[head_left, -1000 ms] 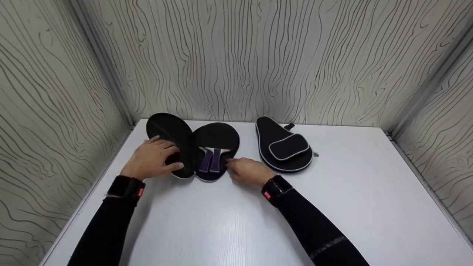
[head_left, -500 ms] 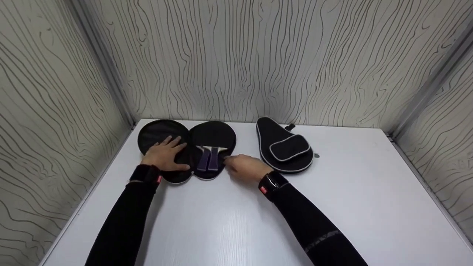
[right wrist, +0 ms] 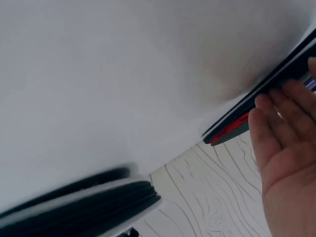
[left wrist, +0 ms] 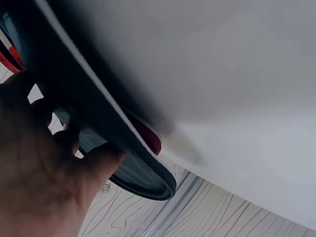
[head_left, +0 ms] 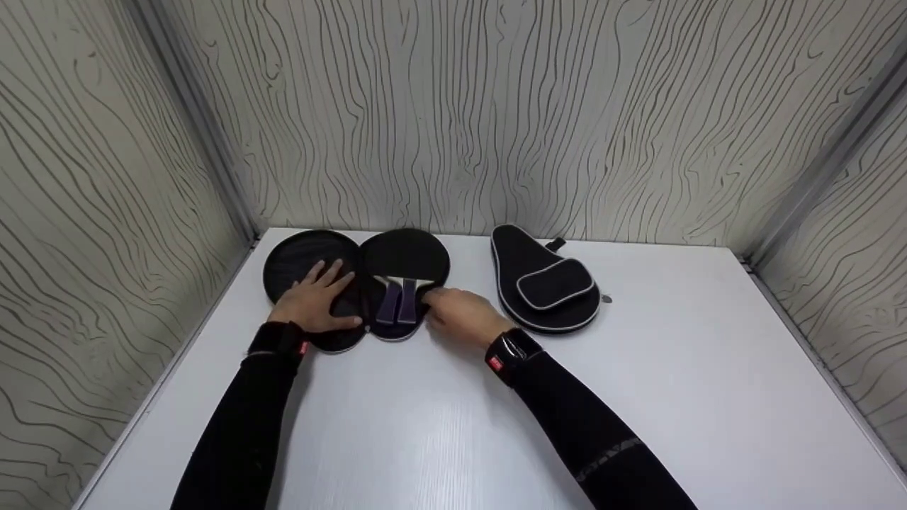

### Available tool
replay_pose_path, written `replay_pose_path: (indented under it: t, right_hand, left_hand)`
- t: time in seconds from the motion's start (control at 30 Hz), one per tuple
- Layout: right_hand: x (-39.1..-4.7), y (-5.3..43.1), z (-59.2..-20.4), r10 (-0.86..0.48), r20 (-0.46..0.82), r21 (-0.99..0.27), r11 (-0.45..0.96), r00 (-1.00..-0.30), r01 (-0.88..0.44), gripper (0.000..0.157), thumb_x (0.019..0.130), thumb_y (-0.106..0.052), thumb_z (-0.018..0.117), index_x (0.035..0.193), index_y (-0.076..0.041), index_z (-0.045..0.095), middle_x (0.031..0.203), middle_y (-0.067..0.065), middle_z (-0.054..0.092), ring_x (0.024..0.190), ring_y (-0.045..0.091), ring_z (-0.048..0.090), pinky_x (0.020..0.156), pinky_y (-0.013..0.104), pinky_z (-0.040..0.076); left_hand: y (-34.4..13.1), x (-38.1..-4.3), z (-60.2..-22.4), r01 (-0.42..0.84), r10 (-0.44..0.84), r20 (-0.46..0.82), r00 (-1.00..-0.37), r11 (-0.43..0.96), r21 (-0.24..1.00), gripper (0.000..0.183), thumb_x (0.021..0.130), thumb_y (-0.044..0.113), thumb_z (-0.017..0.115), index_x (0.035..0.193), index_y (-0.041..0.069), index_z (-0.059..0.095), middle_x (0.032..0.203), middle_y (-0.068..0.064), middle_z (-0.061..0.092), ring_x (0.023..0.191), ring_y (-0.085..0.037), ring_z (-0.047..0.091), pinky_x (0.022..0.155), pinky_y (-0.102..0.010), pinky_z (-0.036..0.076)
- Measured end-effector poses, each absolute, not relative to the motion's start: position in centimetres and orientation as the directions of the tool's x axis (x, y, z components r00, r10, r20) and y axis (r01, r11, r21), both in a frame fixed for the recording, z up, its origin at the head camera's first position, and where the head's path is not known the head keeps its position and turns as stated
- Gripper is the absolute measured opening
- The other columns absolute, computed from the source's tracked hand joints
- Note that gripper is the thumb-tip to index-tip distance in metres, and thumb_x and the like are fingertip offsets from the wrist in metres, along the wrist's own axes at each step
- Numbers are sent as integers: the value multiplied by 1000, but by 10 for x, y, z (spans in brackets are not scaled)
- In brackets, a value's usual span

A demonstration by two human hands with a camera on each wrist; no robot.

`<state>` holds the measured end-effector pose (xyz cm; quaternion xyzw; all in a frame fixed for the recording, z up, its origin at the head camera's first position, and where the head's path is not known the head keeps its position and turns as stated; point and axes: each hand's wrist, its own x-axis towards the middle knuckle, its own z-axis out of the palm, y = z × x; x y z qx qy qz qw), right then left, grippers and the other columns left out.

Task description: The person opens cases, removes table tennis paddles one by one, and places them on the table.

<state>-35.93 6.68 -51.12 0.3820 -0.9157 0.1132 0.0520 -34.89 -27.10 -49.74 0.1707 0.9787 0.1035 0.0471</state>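
Note:
A black zippered table tennis paddle case lies unfolded at the back left of the table in the head view. Spread fingers of my left hand rest on its left half; in the left wrist view the thumb lies over the rim. Two paddles, with purple handles and a black face on top, lie in the right half. My right hand touches the right edge beside the handles. In the right wrist view its fingers look fairly straight against the case edge, with red visible under the black face.
A second black case with light piping and a front pocket lies closed to the right. White tabletop extends in front of the cases. Wood-patterned panels stand behind and at both sides.
The left half of the case has gone from raised to flat under my left hand, which has moved right. The right half, with its paddles, has shifted slightly left and away; my right hand followed.

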Motion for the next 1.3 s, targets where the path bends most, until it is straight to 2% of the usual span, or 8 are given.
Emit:
replay_pose_path:
  t: [0.17,0.4,0.67,0.77,0.9,1.07,1.17,1.3]
  right_hand:
    - [-358,52,-511,-630,263,-153,720,-730,-677,32,116,-24,76,139,-3,72,132,16,78,113,34,84,94,49,73]
    - [-351,29,-512,-555,187,-234,776,-811,-585,73,115,-45,77,168,1,58,153,22,76,134,36,80,111,50,70]
    - [-347,14,-513,-550,182,-192,793,-815,-578,87,107,-39,89,169,10,53,171,32,62,148,43,74,118,50,67]
    - [-348,11,-511,-536,155,-201,805,-830,-558,89,106,-42,91,168,10,54,170,33,61,144,44,76,113,52,69]
    - [-349,9,-508,-528,154,-189,814,-835,-550,80,104,-41,93,159,9,62,154,28,75,127,41,84,101,52,74]
    - [-347,10,-501,-542,198,-134,810,-816,-571,47,100,-29,95,129,2,76,121,16,84,100,35,87,81,50,75]
    - [-345,11,-498,-546,216,-111,810,-810,-575,31,97,-24,94,112,-1,79,114,16,84,93,35,87,76,50,74]
    - [-345,12,-492,-538,228,-96,817,-812,-569,23,97,-21,93,100,-2,79,108,16,84,88,35,87,72,50,74]
  left_hand:
    - [-271,-349,-495,329,349,-58,-935,918,222,98,109,58,79,184,8,38,196,-25,23,181,-59,17,133,-92,31]
    - [-271,-348,-494,323,342,-63,-937,922,212,99,109,60,79,184,9,38,196,-25,23,181,-58,18,133,-91,32]
    - [-272,-348,-496,319,339,-64,-939,924,213,98,109,60,78,184,9,39,196,-25,23,181,-58,18,133,-91,32]
    - [-272,-347,-496,319,339,-66,-939,924,211,98,110,59,78,184,9,39,196,-25,22,181,-58,17,133,-92,32]
    - [-271,-346,-497,321,339,-56,-939,923,212,97,109,59,78,183,9,40,195,-25,24,181,-58,18,132,-92,33]
    - [-270,-347,-498,316,334,-47,-941,923,217,97,109,59,79,183,10,41,196,-24,25,182,-57,18,133,-91,33]
    - [-269,-347,-499,312,331,-53,-942,924,221,97,109,59,78,183,10,40,196,-23,24,182,-57,17,134,-91,32]
    - [-270,-349,-499,314,334,-56,-941,923,222,97,110,59,78,184,10,39,196,-24,23,182,-57,17,134,-92,31]
